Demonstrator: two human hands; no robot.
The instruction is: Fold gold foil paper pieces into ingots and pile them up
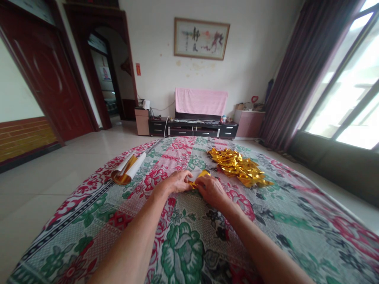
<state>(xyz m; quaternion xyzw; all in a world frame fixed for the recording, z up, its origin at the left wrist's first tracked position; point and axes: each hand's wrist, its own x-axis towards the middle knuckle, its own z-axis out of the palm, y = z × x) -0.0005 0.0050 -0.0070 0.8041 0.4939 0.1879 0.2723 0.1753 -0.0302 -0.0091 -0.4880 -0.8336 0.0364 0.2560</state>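
A small sheet of gold and white paper (196,173) lies between my two hands over the patterned cloth (182,252), its white side partly showing and gold at its edges. My left hand (178,182) pinches its left edge. On the other side, my right hand (211,189) has its fingers bent and pressed on the gold part near the bottom. Behind my right hand, a heap of folded gold foil pieces (239,167) spreads across the cloth. A loosely curled roll of gold and white sheets (129,169) rests at the left.
Beyond the cloth-covered surface stands a low black cabinet (204,128) with a pink cloth (201,101) over something on it. A dark curtain (308,67) and window are on the right, red-brown doors (44,71) on the left.
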